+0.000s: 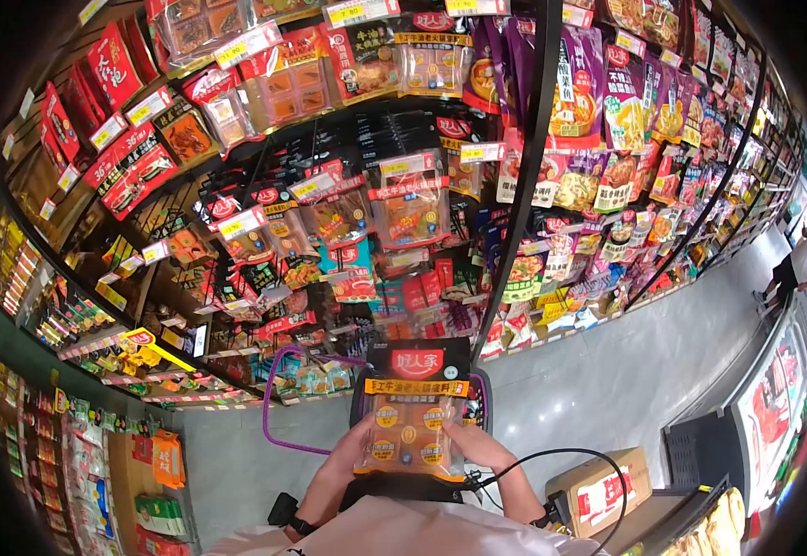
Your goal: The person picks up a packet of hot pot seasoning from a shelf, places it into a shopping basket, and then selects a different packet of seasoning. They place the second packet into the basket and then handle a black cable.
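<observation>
A flat package point(410, 408) with a black and red top, an orange band and a clear brownish lower part is held upright at the bottom centre. My left hand point(355, 451) grips its left edge, and my right hand point(477, 447) grips its right edge, thumb on the front. The other fingers are hidden behind the package. Beyond it, similar packages point(410, 208) hang on the rack above price tags.
Shelves of purple and red packets point(575, 88) curve to the right. A purple looped frame point(267, 408) stands left of the package. A cardboard box point(598, 491) sits on the grey floor point(552, 398). Another person point(797, 259) stands far right.
</observation>
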Demonstrator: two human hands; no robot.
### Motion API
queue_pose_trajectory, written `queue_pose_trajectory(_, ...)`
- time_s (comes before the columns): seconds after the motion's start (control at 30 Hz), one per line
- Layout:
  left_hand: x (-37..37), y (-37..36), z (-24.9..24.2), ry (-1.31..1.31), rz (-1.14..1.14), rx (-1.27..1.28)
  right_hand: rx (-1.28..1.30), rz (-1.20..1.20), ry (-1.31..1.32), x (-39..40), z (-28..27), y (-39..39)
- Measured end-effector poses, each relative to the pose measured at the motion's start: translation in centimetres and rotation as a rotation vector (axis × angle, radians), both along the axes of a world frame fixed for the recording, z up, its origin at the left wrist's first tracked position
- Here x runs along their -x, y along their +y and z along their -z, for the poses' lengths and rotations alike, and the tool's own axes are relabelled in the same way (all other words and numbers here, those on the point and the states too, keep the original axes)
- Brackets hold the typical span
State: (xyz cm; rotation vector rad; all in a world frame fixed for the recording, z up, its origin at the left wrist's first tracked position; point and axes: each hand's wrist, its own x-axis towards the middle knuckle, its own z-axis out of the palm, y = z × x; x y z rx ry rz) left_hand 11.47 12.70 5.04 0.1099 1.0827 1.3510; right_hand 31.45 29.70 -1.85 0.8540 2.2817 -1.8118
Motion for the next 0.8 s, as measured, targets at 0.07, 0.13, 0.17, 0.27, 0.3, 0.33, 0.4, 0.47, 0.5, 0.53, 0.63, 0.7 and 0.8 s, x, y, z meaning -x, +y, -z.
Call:
queue_pose_trajectory(0.07,0.3,0.1,0.3,-0.008,-0.022,0.028,0.097,0.047,0.045,-0.2,-1.3,-0.2)
queue_pose_trajectory(0.13,1.2,0.4,1.6,0.064,0.004,-0.021,0.119,0.093,0.142,-0.3,-1.2,-0.4)
queue_pose_trajectory(0.17,1.4,0.5,1.4,0.099,0.015,-0.044,0.095,0.117,0.216,-0.2,-0.3,-0.6)
queue_pose_trajectory(0.27,2.0,1.1,0.4,0.085,-0.006,0.000,0.116,0.131,0.179,0.3,1.5,-0.9)
queue_pose_trajectory(0.3,2.3,1.0,1.7,0.045,-0.056,0.010,0.114,0.104,0.122,0.8,-0.8,-0.5)
queue_pose_trajectory(0.33,2.4,0.8,2.1,0.026,-0.074,0.003,0.112,0.075,0.062,1.2,-3.0,0.0)
queue_pose_trajectory(0.4,2.5,1.0,2.1,-0.011,-0.110,-0.012,0.057,-0.022,0.058,1.8,-3.8,0.7)
queue_pose_trajectory(0.47,2.2,0.9,1.1,-0.003,-0.149,0.032,-0.013,-0.070,0.140,1.9,-3.0,1.6)
queue_pose_trajectory(0.5,2.3,0.6,1.4,-0.009,-0.157,0.045,-0.007,-0.054,0.177,2.1,-3.2,1.8)
queue_pose_trajectory(0.53,2.4,0.4,1.6,-0.014,-0.167,0.055,0.029,-0.037,0.186,2.3,-3.2,2.0)
queue_pose_trajectory(0.63,2.3,0.2,1.6,-0.018,-0.174,0.040,0.114,0.028,0.209,2.7,-2.8,2.2)
queue_pose_trajectory(0.7,2.5,0.2,1.8,-0.019,-0.163,0.048,0.150,0.096,0.213,3.0,-2.0,1.7)
queue_pose_trajectory(0.8,2.7,0.3,2.1,-0.013,-0.143,0.017,0.198,0.118,0.139,3.1,-2.8,1.6)
